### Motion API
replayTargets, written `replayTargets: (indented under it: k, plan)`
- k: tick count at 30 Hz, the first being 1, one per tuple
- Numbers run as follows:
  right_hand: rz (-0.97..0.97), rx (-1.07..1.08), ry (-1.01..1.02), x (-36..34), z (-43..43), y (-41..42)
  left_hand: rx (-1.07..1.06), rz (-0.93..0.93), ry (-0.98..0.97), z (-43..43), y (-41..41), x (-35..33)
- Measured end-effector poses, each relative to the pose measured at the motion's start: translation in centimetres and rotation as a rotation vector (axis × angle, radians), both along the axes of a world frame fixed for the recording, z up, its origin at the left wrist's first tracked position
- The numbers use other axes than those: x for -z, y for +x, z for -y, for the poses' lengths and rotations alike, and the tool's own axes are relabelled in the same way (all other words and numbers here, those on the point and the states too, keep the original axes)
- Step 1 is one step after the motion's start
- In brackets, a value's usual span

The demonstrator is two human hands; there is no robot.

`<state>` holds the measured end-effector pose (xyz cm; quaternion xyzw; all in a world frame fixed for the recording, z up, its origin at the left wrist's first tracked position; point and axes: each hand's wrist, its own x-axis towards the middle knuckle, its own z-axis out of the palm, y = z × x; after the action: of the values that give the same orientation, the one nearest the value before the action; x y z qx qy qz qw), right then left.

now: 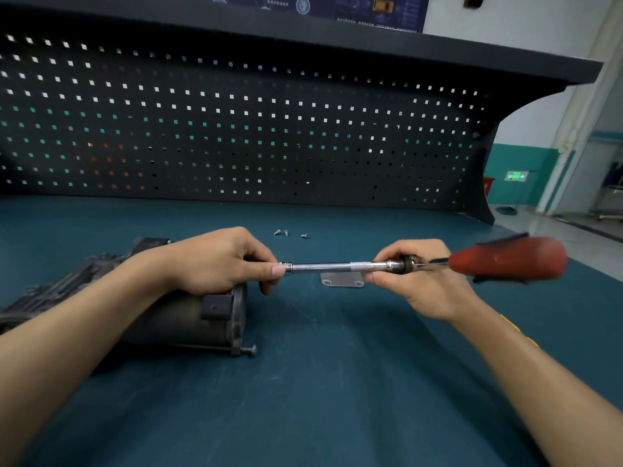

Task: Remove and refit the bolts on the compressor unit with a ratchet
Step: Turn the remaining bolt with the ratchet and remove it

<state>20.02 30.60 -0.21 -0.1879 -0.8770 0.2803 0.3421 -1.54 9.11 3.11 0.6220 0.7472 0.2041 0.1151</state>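
Above the teal counter (337, 382), the left hand (219, 261) has its grip pinched on the socket end of a chrome extension bar (330, 266). The right hand (414, 281) curls its grip round the head of the red-handled ratchet (505, 261). The dark grey metal compressor unit (182, 318) lies under the left wrist. A small metal plate (342, 283) lies beneath the bar, with three loose silver bolts (286, 233) farther back.

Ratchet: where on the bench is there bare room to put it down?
Widest bare patch: the blue mat near you, between the compressor unit and the right forearm. Also bare: the strip under the pegboard, behind the loose bolts. Crowded: under the ratchet, where the small plate lies, and the left side with the compressor.
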Motion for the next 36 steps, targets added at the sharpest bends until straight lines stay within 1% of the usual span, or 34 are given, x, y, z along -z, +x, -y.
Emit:
replayTargets:
  k: [2,5,9,12,15,18,20,21,24,27,30,36]
  plan:
    - [0.120,-0.053,-0.095,-0.3,0.1,0.4,0.003,-0.003,0.000,-0.1,-0.2,-0.1]
    - [0.227,-0.091,-0.384,-0.3,0.5,0.8,0.011,-0.007,-0.002,-0.2,-0.4,-0.1]
    - [0.205,-0.020,-0.703,-0.5,0.7,0.3,0.010,-0.001,-0.003,-0.2,-0.5,-0.1]
    - [0.232,-0.054,-0.927,-0.8,0.4,0.3,0.017,0.016,0.004,-0.2,-0.6,0.0]
    - [0.315,-0.103,-1.062,-0.8,0.4,0.3,0.020,0.037,0.000,-0.2,-0.6,0.0]
    - [0.332,-0.102,-1.110,-0.6,0.2,0.3,0.010,0.036,-0.004,-0.1,-0.4,0.0]
    - [0.307,-0.090,-1.052,-0.5,0.3,0.1,0.008,0.034,0.003,-0.1,-0.4,0.1]
    - [0.278,-0.073,-0.986,-0.3,0.3,0.1,0.009,0.036,0.010,-0.1,-0.4,0.1]
    - [0.187,-0.049,-0.676,0.2,0.2,0.1,0.016,0.048,0.028,-0.2,-0.4,0.3]
    - [0.092,-0.114,-0.431,0.4,-0.2,0.2,0.007,0.044,0.024,-0.2,-0.2,0.4]
    - [0.016,-0.163,-0.266,0.4,-0.6,0.4,-0.007,0.016,-0.003,-0.1,-0.1,0.4]
    - [0.014,-0.164,-0.013,0.4,-0.5,0.6,0.015,0.009,-0.018,-0.1,0.2,0.2]
